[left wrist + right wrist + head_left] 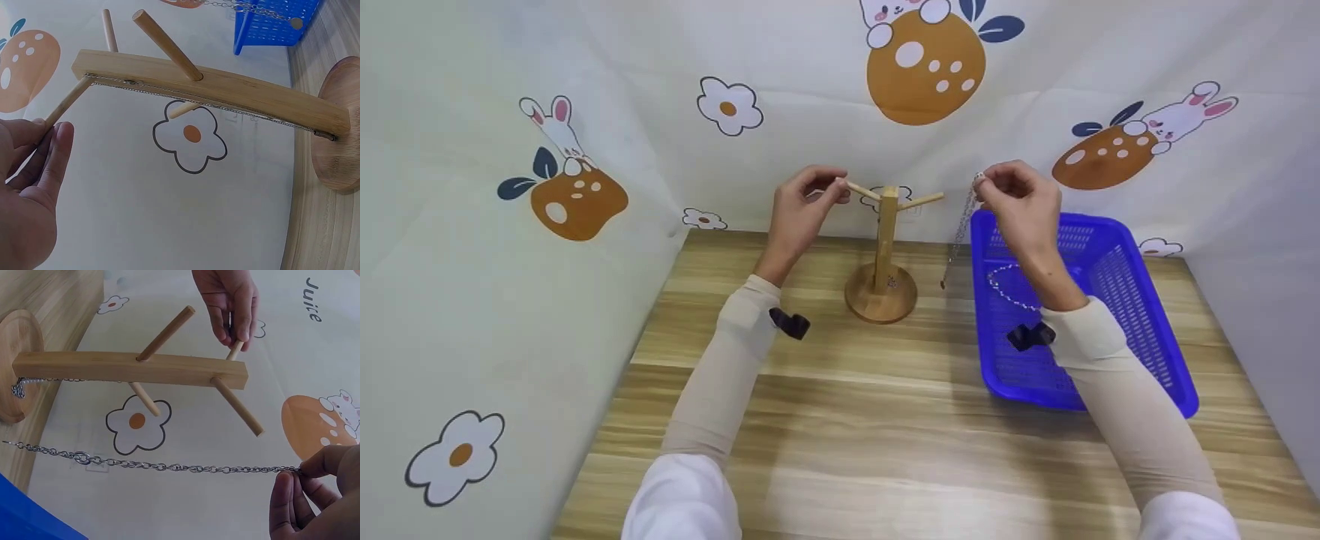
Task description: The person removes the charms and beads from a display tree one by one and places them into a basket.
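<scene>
A wooden stand [888, 240] with a round base and several pegs stands on the table. My left hand [806, 214] pinches the tip of its upper left peg [67, 103] between thumb and fingers. One thin chain [197, 101] hangs from that peg down along the post to the base. To the right of the stand, my right hand [1024, 206] pinches the top of a silver chain [169, 467], which dangles beside the basket and touches no peg. In the right wrist view the pinching fingers [320, 467] are at the chain's end.
The blue basket [990, 367] lies on the right of the wooden table [840, 435], under my right forearm. Inside it is a beaded strand [1011, 300]. A printed cloth [802, 45] rises behind the table and at both sides.
</scene>
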